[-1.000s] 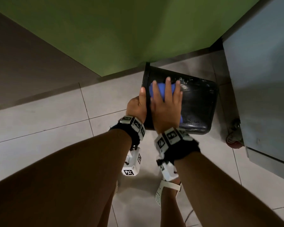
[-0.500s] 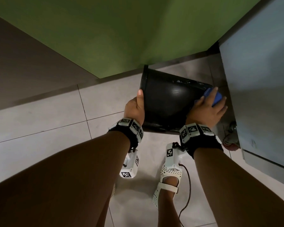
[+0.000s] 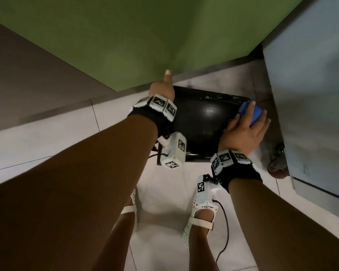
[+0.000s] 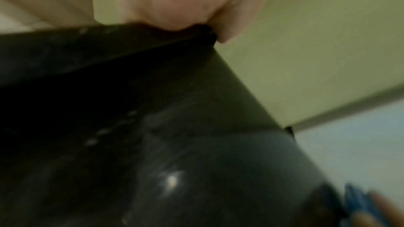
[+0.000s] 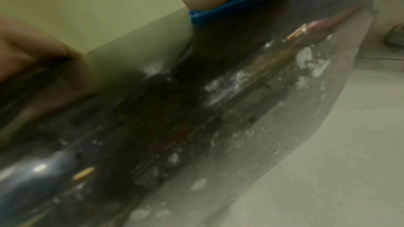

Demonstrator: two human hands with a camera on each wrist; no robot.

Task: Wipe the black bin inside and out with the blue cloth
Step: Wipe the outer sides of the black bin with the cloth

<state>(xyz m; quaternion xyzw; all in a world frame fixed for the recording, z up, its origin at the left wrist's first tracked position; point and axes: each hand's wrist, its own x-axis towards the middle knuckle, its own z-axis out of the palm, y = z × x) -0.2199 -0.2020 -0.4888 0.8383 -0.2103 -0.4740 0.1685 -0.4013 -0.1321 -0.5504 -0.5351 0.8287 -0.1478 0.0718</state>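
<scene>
The black bin [image 3: 202,122] is tipped on its side above the tiled floor, rim to the left and base to the right. My left hand [image 3: 161,90] grips the rim, its thumb pointing up toward the wall. In the left wrist view the fingers [image 4: 179,2] clamp the rim edge of the bin [image 4: 153,127]. My right hand [image 3: 245,130] curves over the wadded blue cloth [image 3: 252,114] and presses it against the bin's base corner. The right wrist view shows the cloth [image 5: 218,11] under my palm on the stained, spotted bin wall [image 5: 174,110].
A green wall [image 3: 125,36] stands just behind the bin. A grey cabinet [image 3: 311,94] on a castor wheel [image 3: 278,169] is close on the right. My feet in white sandals [image 3: 200,222] are below the bin, with a black cable [image 3: 226,227] trailing on the floor.
My right hand slid the cloth from the bin's side wall to its base end. My left hand has since lifted and turned the rim, so the bin's outer wall now faces me.
</scene>
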